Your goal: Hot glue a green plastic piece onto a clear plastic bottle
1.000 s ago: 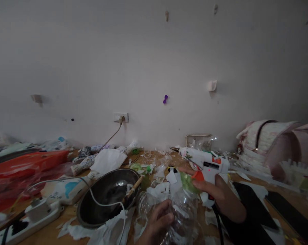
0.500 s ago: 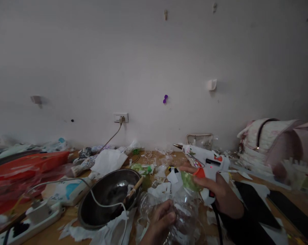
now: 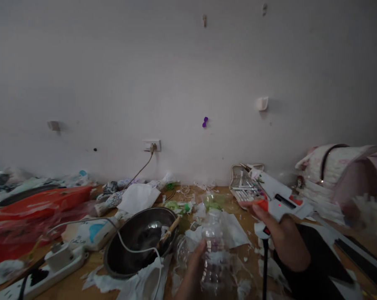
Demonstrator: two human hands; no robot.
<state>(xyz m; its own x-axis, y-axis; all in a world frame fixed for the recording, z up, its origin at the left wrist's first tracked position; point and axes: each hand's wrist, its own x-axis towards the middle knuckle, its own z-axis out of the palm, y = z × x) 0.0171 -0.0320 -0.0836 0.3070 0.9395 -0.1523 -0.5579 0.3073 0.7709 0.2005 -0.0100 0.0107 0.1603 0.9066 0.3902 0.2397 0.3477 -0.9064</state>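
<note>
My right hand point(image 3: 290, 239) is wrapped round the handle of a white and orange hot glue gun point(image 3: 274, 192). Its nozzle points up and left, in front of a pale tray, and its black cord hangs straight down. At the bottom centre my left hand point(image 3: 193, 268) grips a clear plastic bottle point(image 3: 216, 250) from the left side. The bottle is roughly upright, with its narrower end up; part of the hand is blurred. Behind it lie white paper point(image 3: 237, 230) and a light green piece point(image 3: 212, 202), seen partly through clear plastic.
A dark metal bowl point(image 3: 126, 237) with a wooden-handled tool point(image 3: 169, 233) stands left. Further left are a power strip point(image 3: 61, 271), a tissue pack point(image 3: 88, 233) and a red plastic bag point(image 3: 54, 202). On the right are a black flat device point(image 3: 327, 254) and a pink-white backpack point(image 3: 329, 179).
The glue gun has moved right, away from the bottle, and tilted with its rear lower. The bottle has come upright in my left hand. The whole view has shifted slightly.
</note>
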